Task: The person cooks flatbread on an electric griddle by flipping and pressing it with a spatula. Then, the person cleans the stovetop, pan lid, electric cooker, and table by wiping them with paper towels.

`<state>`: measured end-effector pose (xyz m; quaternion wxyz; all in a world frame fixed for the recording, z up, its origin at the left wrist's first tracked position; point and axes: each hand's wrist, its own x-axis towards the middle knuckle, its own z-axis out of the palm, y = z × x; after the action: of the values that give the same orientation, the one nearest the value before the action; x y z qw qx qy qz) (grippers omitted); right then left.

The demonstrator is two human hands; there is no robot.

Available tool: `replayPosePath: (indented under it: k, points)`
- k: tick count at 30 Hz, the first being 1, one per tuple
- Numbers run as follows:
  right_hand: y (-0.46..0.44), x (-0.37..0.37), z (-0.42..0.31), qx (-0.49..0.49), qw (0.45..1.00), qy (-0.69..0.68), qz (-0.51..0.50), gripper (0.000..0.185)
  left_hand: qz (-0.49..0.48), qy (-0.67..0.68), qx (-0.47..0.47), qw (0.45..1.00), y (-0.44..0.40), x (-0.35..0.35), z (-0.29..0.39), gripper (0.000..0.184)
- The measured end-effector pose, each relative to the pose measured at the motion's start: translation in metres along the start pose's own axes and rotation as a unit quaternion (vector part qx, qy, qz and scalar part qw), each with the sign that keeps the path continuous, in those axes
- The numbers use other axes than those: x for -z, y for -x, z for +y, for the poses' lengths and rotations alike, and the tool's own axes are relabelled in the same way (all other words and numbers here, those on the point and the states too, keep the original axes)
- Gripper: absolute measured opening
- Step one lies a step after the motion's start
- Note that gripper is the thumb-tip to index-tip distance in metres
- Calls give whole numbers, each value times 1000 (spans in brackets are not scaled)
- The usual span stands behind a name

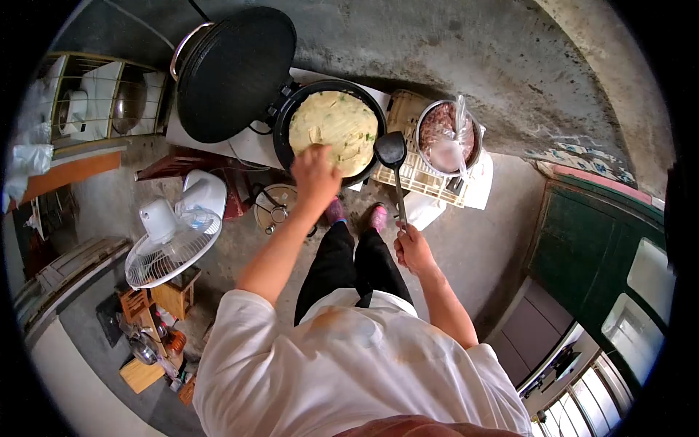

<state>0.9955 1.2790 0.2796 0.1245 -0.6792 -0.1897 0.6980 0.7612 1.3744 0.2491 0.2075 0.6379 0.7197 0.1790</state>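
A pale round flatbread (335, 130) flecked with green fills the black electric griddle pan (281, 138). Over its near left edge is my left hand (316, 173), thumb apart from the other fingers and fingertips touching the dough. The fingertips themselves are partly hidden. My right hand (413, 249) is closed around the long handle of a dark spatula (391, 149). The spatula's head is at the pan's right rim, beside the flatbread. Hinged at the pan's left, the black griddle lid (237, 73) stands raised.
Right of the pan, a metal bowl (477, 156) of reddish filling with plastic film sits on a cream plastic crate (437, 191). A white fan (175, 233) and a round lidded container (277, 207) are at the left. A green cabinet (575, 233) stands at the right.
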Motion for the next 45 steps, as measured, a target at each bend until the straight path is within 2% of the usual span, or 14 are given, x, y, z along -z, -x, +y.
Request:
replayPosePath:
  k: [1, 6, 12, 14, 15, 16, 18, 22, 24, 28, 31, 34, 38, 45]
  points:
    - [3, 1, 0, -19, 999, -48, -17, 29, -20, -70, 2, 997, 6, -30, 1, 47]
    - [7, 18, -3, -24, 996, -67, -49, 29, -39, -84, -2, 996, 4, -128, -9, 43]
    - [14, 35, -9, 2, 998, -15, -60, 30, -54, -142, -20, 988, -13, -129, -11, 39]
    - [19, 41, -5, 11, 998, -4, -59, 30, -50, -78, 105, 990, -17, -104, -16, 43]
    - [23, 46, -1, 6, 998, 4, -67, 28, 35, -33, 124, 991, -12, -105, -34, 49]
    - [27, 49, 3, 2, 997, 13, -76, 27, 36, 11, 162, 986, -15, -118, -68, 53]
    - [34, 52, 11, -8, 996, 30, -84, 27, 72, -40, 247, 965, -25, -104, -79, 58]
    - [43, 51, 25, -45, 993, 14, -104, 30, 101, -36, 244, 964, -60, -99, -97, 62]
    - [47, 48, 27, -31, 992, 21, -121, 31, 0, -39, 331, 943, -74, -89, -85, 61]
    - [50, 43, 28, -36, 992, 15, -116, 30, -49, -20, 409, 911, -81, -78, -74, 58]
    - [49, 43, 20, -28, 993, 19, -115, 30, -36, -99, 411, 906, -81, -82, -71, 58]
    - [45, 46, 16, -20, 994, 24, -104, 30, -22, -47, 433, 900, -88, -91, -76, 58]
    - [41, 52, 16, -4, 993, 24, -111, 30, -27, -69, 435, 897, -92, -82, -83, 52]
    - [15, 45, 0, 22, 990, 74, -122, 30, 53, -82, 299, 949, -74, -80, -91, 36]
